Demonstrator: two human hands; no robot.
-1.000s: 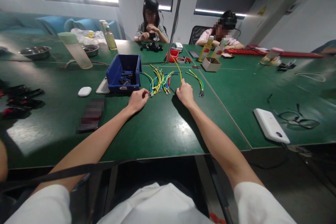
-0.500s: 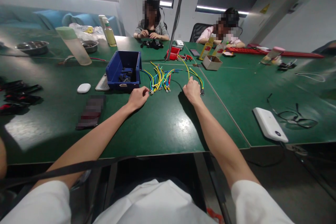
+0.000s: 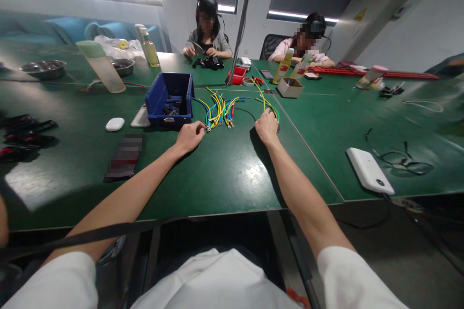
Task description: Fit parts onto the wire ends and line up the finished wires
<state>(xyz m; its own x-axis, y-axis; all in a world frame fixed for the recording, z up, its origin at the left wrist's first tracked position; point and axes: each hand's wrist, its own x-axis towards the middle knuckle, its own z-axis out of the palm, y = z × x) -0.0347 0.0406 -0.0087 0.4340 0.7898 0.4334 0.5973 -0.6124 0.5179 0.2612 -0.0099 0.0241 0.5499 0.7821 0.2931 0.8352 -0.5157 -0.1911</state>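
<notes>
My right hand (image 3: 267, 126) is closed on a yellow wire (image 3: 262, 94), which rises from the fingers and arcs back over the table. Beside it lie a few green and yellow wires (image 3: 274, 108), partly hidden by that hand. My left hand (image 3: 190, 136) rests on the table with its fingers curled together; anything inside them is hidden. Just to its right is a loose heap of yellow, blue and green wires (image 3: 218, 108) with metal ring terminals toward me. Behind my left hand stands a blue bin (image 3: 154, 101) with small dark parts inside.
A white case (image 3: 115, 124) and a dark phone-like object (image 3: 125, 157) lie at left. Farther back are a red bin (image 3: 237, 75), a small cardboard box (image 3: 290, 88) and bottles. At right are a white power bank (image 3: 369, 171) and glasses (image 3: 404, 163). Two people sit across the table.
My right hand has shifted slightly with the yellow wire, which leans more to the left over its neighbours. The left hand stays where it was. The person opposite has lifted something thin.
</notes>
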